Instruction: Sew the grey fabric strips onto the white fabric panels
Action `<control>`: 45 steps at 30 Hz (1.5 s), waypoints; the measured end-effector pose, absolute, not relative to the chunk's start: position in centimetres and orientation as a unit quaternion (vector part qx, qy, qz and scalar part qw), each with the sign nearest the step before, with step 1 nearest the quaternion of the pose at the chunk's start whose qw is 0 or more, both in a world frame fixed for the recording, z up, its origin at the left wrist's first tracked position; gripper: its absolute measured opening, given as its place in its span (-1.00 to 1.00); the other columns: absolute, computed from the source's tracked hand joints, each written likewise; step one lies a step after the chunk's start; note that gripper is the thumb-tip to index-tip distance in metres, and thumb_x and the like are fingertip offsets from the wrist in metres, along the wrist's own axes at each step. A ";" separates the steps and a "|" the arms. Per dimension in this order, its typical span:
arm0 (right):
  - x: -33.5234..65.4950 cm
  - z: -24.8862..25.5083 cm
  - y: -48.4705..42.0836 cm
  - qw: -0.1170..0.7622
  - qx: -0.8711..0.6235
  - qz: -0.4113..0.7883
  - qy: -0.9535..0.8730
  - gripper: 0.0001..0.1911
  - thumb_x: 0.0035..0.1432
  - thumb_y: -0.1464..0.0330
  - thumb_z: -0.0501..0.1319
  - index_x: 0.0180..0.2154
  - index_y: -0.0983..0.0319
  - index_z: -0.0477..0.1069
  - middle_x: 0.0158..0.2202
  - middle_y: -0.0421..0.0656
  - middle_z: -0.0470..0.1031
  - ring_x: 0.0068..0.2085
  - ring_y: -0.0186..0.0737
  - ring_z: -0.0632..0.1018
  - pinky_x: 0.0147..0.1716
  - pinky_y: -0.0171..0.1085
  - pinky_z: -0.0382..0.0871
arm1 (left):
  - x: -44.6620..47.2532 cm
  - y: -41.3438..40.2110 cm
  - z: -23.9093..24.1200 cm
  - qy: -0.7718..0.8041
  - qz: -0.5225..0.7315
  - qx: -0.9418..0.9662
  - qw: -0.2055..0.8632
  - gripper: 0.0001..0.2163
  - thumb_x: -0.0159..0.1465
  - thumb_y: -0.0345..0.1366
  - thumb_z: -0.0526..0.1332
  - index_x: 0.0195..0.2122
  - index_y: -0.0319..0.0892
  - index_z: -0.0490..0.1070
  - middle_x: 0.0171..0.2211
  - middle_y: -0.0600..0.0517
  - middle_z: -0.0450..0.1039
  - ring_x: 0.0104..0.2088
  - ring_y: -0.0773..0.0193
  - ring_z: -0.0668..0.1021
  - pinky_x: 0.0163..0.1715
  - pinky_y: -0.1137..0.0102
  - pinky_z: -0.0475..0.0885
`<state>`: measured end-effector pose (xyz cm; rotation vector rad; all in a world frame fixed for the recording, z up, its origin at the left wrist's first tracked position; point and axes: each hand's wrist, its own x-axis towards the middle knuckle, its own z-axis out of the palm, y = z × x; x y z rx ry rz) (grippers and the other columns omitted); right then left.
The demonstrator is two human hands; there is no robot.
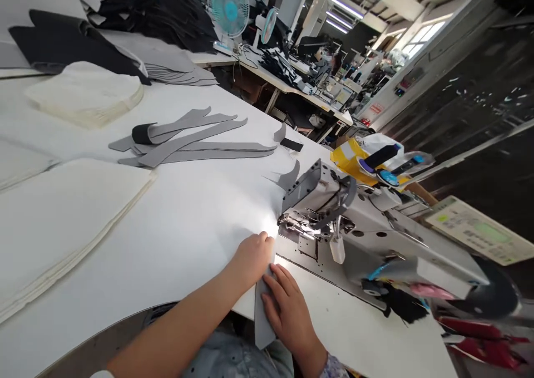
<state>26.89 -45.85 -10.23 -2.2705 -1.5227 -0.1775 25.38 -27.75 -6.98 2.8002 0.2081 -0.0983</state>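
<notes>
My left hand [252, 258] pinches the upper end of a long grey fabric strip [263, 317] beside the presser foot of a white industrial sewing machine [354, 227]. My right hand [286, 314] lies just below it, with its fingers spread and pressing on the strip. The strip's lower end hangs past the edge of the white work table [179, 211]. The needle area is partly lit and partly hidden by the machine head. A curved grey piece [290, 176] sticks up behind the machine.
Grey strips [187, 147] lie on the table, and cream fabric stacks [70, 222] sit to the left. A black piece [291, 144] lies near the machine. Beyond stand a teal fan [228, 8] and other workstations. A control panel [478, 230] sits at right.
</notes>
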 end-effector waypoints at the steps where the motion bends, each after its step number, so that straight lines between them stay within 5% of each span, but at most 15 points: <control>1: 26.9 -10.2 -45.9 0.196 -0.812 -0.064 -0.546 -0.61 0.29 0.40 0.09 0.14 0.21 0.35 0.22 0.03 0.30 0.24 0.06 0.32 0.11 0.10 0.40 | 25.2 -27.7 -7.1 0.065 -0.033 0.982 0.172 -0.80 0.21 -0.64 0.10 -0.20 -0.29 0.34 -0.25 -0.14 0.24 -0.21 0.08 0.43 -0.26 0.32 0.43; 15: 26.3 -9.6 -45.4 0.141 -0.825 -0.070 -0.544 -0.64 0.31 0.43 0.06 0.10 0.25 0.37 0.24 0.02 0.27 0.29 0.01 0.26 0.17 0.09 0.34 | 24.2 -26.7 -6.8 0.060 -0.027 0.973 0.219 -0.78 0.18 -0.62 0.17 -0.17 -0.29 0.30 -0.22 -0.13 0.25 -0.21 0.08 0.44 -0.24 0.31 0.46; 23: 25.9 -9.4 -44.9 0.178 -0.805 -0.098 -0.557 -0.64 0.34 0.43 0.04 0.12 0.35 0.36 0.18 0.05 0.36 0.25 -0.02 0.31 0.18 0.02 0.35 | 23.7 -26.6 -6.3 0.095 -0.003 0.985 0.147 -0.88 0.36 -0.53 0.05 -0.18 -0.25 0.33 -0.26 -0.10 0.29 -0.22 0.11 0.45 -0.29 0.35 0.41; 45: 25.0 -9.7 -45.5 0.272 -0.785 -0.033 -0.555 -0.69 0.29 0.34 0.17 0.04 0.29 0.37 0.18 -0.05 0.35 0.22 0.00 0.30 0.26 -0.01 0.19 | 27.8 -28.5 -4.2 0.132 -0.091 0.987 -0.010 -0.75 0.26 -0.65 0.00 -0.26 -0.26 0.41 -0.29 -0.07 0.33 -0.27 0.12 0.47 -0.31 0.38 0.37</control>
